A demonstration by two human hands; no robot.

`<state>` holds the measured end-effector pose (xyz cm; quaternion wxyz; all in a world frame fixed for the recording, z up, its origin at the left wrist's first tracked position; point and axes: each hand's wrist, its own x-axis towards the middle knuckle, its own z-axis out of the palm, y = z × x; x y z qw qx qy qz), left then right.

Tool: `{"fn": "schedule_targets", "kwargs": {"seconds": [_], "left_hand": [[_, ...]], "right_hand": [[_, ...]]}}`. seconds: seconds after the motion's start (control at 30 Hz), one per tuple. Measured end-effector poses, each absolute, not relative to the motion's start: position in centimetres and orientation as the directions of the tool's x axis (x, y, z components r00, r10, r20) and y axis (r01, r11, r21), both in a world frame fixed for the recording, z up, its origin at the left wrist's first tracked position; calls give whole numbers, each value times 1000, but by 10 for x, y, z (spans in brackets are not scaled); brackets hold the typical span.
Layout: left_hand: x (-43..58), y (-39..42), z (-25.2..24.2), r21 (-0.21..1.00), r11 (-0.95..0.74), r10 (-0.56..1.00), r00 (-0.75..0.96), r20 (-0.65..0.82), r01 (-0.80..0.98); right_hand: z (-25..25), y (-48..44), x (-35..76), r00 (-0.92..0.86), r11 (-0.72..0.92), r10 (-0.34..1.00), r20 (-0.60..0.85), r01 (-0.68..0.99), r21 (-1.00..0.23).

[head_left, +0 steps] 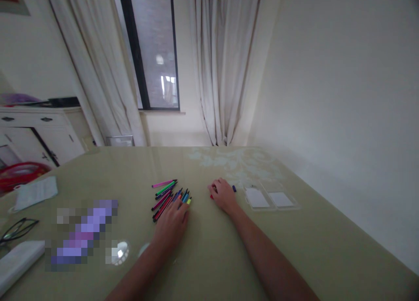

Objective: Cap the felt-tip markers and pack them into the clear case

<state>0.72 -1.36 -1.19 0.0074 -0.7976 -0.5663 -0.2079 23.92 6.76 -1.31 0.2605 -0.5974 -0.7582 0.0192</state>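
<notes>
A loose pile of coloured felt-tip pens point(162, 201) lies on the table, most with dark ends. My left hand point(172, 222) rests over the near right part of the pile, fingers stretched forward and touching pens. Under its fingers, part of the pile is hidden. To the right, my right hand point(224, 195) is on the tabletop with its fingers curled. Something small and red point(211, 196) shows beneath those fingers, too covered to name. A short dark blue piece point(234, 188) lies just right of that hand.
An opened clear plastic case point(273, 207) with white inserts lies right of my right hand. At left are glasses point(19, 229), a blurred purple item point(87, 231), a pale sheet point(36, 192) and a white object point(19, 264). A wall borders the table point(209, 266) on the right.
</notes>
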Motion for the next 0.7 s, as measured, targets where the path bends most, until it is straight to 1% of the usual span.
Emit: {"fn": "schedule_targets", "kwargs": {"seconds": [0.1,0.17,0.23,0.3,0.37,0.43,0.5,0.6,0.63,0.7], "left_hand": [[10,-17,-15,132,-268,901,199,385,954],[9,-18,-18,122,-164,905,100,414,979],[6,-17,-23,143,-88,918,25,396,986],[1,-13,-29,167,-77,938,14,347,983],[-3,-8,-32,175,-127,949,68,307,976],[-7,-5,-34,162,-168,947,113,300,972],[-9,-4,-35,148,-135,946,83,312,980],[-13,-2,-36,171,-21,955,-31,294,985],[-15,0,-37,183,-9,961,-42,275,983],[-20,7,-37,198,-47,969,-3,247,979]], "right_hand": [[-13,67,239,-148,282,919,364,895,-346],[-13,68,239,-144,278,919,366,896,-345],[-15,68,239,-142,279,917,374,897,-343],[-16,69,239,-143,282,913,381,896,-341],[-16,69,239,-146,286,912,383,895,-343],[-16,69,239,-148,289,913,379,893,-346],[-16,69,238,-151,290,914,376,892,-347],[-16,69,238,-148,286,914,377,896,-341],[-16,69,238,-147,283,914,378,898,-338],[-16,70,237,-142,278,915,377,901,-334]]}}
